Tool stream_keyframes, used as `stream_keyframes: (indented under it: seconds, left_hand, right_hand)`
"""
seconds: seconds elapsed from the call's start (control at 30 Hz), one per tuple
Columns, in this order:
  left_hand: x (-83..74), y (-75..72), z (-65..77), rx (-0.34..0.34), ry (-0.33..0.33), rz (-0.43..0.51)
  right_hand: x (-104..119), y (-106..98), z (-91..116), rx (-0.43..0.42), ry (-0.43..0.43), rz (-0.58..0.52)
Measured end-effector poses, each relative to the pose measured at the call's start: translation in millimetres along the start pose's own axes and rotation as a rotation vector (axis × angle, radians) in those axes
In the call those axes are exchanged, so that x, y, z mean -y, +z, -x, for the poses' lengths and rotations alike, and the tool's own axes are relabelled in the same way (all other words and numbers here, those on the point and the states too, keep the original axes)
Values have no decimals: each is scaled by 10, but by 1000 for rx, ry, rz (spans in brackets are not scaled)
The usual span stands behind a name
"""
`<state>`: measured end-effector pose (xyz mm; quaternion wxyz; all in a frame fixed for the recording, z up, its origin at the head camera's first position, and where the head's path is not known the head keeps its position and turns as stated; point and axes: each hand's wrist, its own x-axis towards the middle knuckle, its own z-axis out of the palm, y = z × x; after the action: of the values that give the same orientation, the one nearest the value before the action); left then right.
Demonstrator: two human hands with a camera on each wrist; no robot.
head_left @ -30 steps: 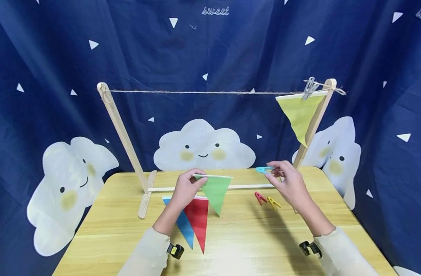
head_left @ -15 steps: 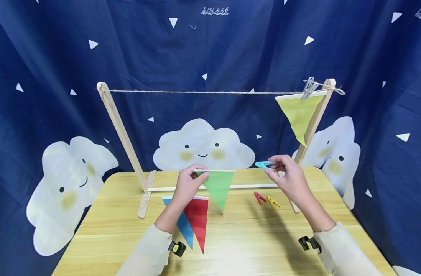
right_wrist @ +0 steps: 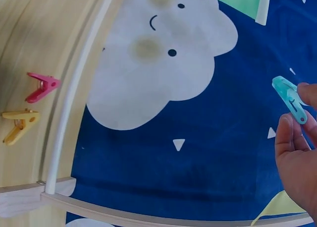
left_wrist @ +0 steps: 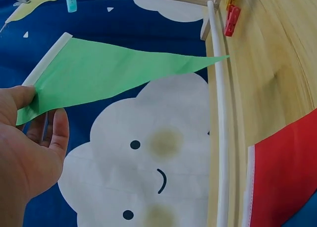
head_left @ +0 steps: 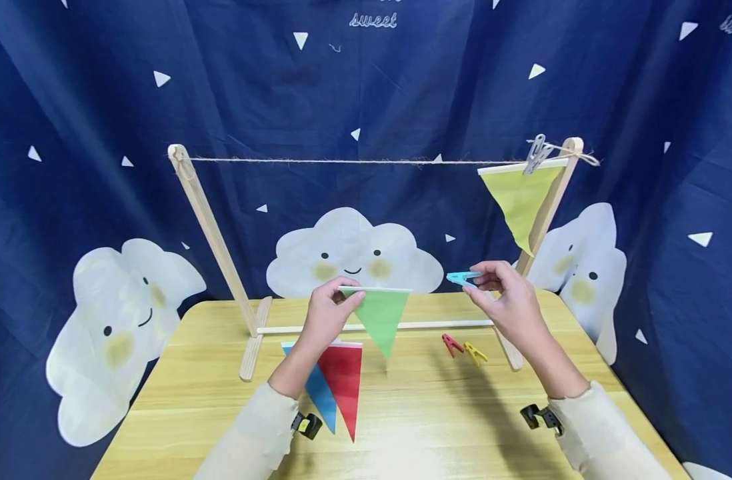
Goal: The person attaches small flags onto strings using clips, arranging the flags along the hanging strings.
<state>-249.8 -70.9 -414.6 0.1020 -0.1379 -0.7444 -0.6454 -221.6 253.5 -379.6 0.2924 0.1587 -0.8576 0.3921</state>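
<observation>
Blue curtain point(head_left: 366, 87) backs the surface point(head_left: 426, 413). Below the string point(head_left: 342, 161), the left hand point(head_left: 327, 313) pinches the green flag point(head_left: 381, 317), the right hand point(head_left: 513, 303) a teal peg point(head_left: 461, 277); held by one corner, the flag could slip.

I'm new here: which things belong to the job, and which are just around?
Apparently the job's:
green flag, in left hand
turquoise clip, in right hand
string, wooden frame
hanging yellow flag, grey clip
red flag, blue flag, red clip, yellow clip

Probably just around:
table, patterned curtain, wrist cameras
</observation>
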Motion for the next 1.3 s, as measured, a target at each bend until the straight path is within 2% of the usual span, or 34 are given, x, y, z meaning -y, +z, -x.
stream_keyframes:
  seconds: [0.5,0.8,1.07,1.3]
  left_hand:
    - [-166,14,-165,0,27,-26]
    - [-322,14,-282,5,87,-67]
    - [-453,1,-357,16,103,-89]
    - [-538,0,-427,12,113,-92]
  right_hand:
    - [158,-93,-140,-12,-42,-12]
    - [223,-145,-245,-28,-97,-17]
    - [281,-174,-358,-15,-80,-21]
    - [370,-204,-450,-20,-110,-34]
